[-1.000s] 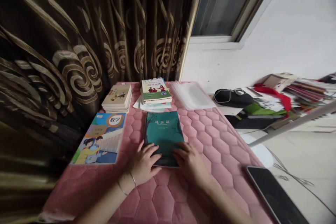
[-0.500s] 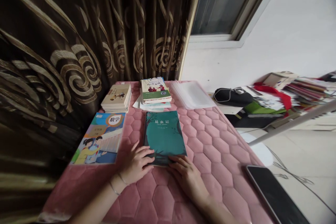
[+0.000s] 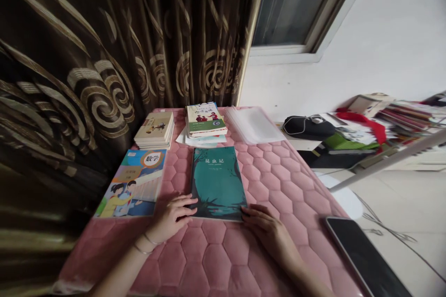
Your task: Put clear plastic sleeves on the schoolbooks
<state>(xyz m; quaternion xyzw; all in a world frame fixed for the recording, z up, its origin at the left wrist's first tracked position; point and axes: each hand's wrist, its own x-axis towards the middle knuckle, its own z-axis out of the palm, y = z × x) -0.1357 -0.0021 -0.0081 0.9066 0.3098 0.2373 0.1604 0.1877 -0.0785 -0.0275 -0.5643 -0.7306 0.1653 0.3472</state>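
Near the left edge of the pink quilted surface (image 3: 223, 260) we see a mathematics book (image 3: 134, 188); our left hand (image 3: 174, 216), fingers loosely spread, touches the green book (image 3: 219, 183), flat between the side edges; our right hand (image 3: 272, 229), fingers close together, meets its near-right corner. Both now sit farther apart, leaving the cover bare.

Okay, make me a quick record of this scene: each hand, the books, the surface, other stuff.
left hand: at teal 昆虫记 book's left edge
right hand: at its near right corner
left: 数学 textbook
far end: beige book stack, mixed book stack, translucent sheets
surface: pink quilted cover
near right: black-screened device
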